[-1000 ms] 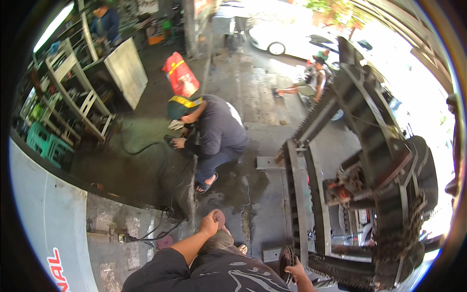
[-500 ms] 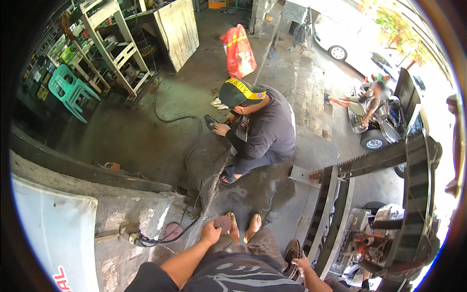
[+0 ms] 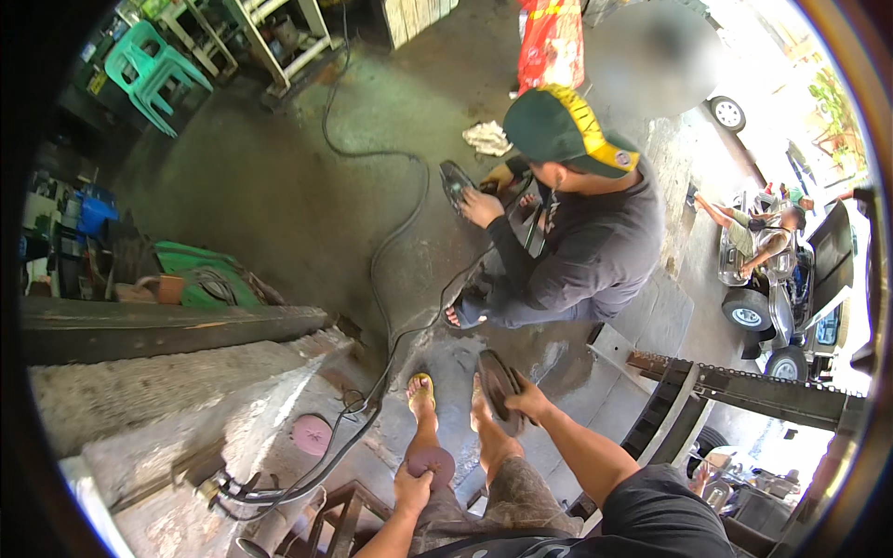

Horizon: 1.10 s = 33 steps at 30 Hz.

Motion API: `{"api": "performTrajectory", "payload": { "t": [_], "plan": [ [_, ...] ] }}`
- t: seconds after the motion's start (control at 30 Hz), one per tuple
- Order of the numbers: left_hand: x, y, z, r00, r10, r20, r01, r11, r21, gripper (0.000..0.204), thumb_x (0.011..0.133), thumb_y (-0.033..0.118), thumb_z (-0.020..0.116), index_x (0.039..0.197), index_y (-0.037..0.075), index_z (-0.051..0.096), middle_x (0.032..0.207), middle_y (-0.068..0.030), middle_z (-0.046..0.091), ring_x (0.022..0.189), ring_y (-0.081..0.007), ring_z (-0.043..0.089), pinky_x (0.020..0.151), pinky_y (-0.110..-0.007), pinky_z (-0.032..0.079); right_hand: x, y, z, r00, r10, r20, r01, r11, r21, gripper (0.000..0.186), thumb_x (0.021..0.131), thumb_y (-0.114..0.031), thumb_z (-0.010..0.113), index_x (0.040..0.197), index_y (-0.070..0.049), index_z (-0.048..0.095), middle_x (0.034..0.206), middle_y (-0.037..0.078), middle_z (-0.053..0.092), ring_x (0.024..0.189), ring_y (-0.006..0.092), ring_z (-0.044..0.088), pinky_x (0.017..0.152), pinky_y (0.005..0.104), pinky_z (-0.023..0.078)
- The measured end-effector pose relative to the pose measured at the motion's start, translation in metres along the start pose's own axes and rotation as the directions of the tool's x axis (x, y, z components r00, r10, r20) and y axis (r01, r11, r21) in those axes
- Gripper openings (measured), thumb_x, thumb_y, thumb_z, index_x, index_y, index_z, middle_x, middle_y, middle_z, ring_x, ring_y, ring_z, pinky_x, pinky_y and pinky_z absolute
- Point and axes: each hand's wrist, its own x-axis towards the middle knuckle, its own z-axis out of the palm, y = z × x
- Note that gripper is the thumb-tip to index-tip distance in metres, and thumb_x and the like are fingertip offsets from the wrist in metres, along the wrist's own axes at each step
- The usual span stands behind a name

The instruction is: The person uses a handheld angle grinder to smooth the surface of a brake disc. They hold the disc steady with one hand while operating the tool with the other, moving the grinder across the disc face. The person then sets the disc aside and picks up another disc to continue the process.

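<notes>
My left hand (image 3: 410, 491) pinches a reddish-brown sanding disc (image 3: 433, 465) by its edge, above my left knee. My right hand (image 3: 530, 402) grips a dark, worn, round metal plate (image 3: 498, 391) by its rim. The plate hangs tilted over my right foot and looks narrow from this angle. Another pinkish sanding disc (image 3: 312, 433) lies apart from my hands, to the left. In front of me a crouching co-worker in a green and yellow cap (image 3: 572, 130) holds a similar dark plate (image 3: 456, 184) in gloved or sleeved hands.
A black cable (image 3: 377, 270) snakes across the floor to plugs beside a concrete ledge (image 3: 167, 372). Metal frame beams (image 3: 781, 312) stand at the right. Green stacked chairs (image 3: 153, 74), a red bag (image 3: 551, 46) and a pale rag (image 3: 486, 139) lie farther off. A wooden stool (image 3: 349, 521) is near my left leg.
My right hand has swung the metal plate from beside my right thigh up and forward. My left hand still holds its sanding disc. The view has shifted, bringing the co-worker closer and rightward.
</notes>
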Motion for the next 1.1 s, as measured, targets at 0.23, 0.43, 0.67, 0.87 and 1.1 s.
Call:
{"api": "performTrajectory", "payload": {
  "t": [0.23,0.43,0.67,0.87,1.1],
  "plan": [
    [-0.006,-0.020,0.008,0.983,-0.130,0.132,0.147,0.981,-0.130,0.048,0.084,0.019,0.081,0.124,-0.004,0.068,0.114,-0.0238,0.077,0.109,-0.0352,0.075,0.096,-0.043,0.058,0.173,0.085,0.077,0.989,0.080,0.125,-0.146,0.684,0.715,0.051,0.081,-0.009,0.072,0.131,-0.003,0.063,0.112,0.007,0.070,0.100,0.0221,0.068,0.089,0.0356,0.055],
    [0.005,-0.061,-0.004,0.994,-0.094,0.064,0.102,0.984,-0.145,0.046,0.080,0.016,0.081,0.120,-0.004,0.071,0.108,-0.0260,0.076,0.102,-0.0407,0.076,0.092,-0.046,0.059,0.247,0.029,0.158,0.984,-0.009,0.178,-0.158,0.419,0.894,0.026,0.081,-0.016,0.071,0.105,-0.006,0.072,0.100,0.005,0.076,0.092,0.0222,0.074,0.093,0.0398,0.059],
    [0.026,-0.031,-0.034,0.995,-0.071,0.073,0.075,0.995,-0.062,0.045,0.080,0.015,0.079,0.120,-0.004,0.070,0.103,-0.0259,0.076,0.098,-0.0417,0.076,0.087,-0.046,0.060,0.324,0.017,0.168,0.999,0.015,0.052,-0.054,0.378,0.924,0.035,0.080,-0.019,0.074,0.112,-0.006,0.070,0.103,0.008,0.075,0.091,0.0268,0.073,0.083,0.0442,0.061],
    [0.023,-0.032,-0.030,0.995,-0.060,0.082,0.062,0.998,-0.018,0.043,0.081,0.013,0.080,0.119,-0.004,0.069,0.105,-0.0242,0.077,0.097,-0.0395,0.077,0.086,-0.044,0.060,0.365,0.005,0.202,0.953,0.101,-0.285,0.145,0.675,0.723,0.043,0.086,-0.018,0.076,0.121,0.004,0.065,0.113,0.022,0.073,0.096,0.0376,0.072,0.083,0.0473,0.059],
    [0.032,-0.011,-0.030,0.995,-0.012,0.096,0.018,0.998,-0.064,0.043,0.084,0.013,0.079,0.119,-0.008,0.068,0.105,-0.0251,0.078,0.098,-0.0357,0.079,0.086,-0.042,0.061,0.388,0.037,0.193,0.975,0.173,-0.143,-0.166,0.984,0.059,0.068,0.086,-0.037,0.081,0.131,0.010,0.062,0.120,0.031,0.071,0.112,0.0394,0.070,0.096,0.0466,0.055]
  ]
}}
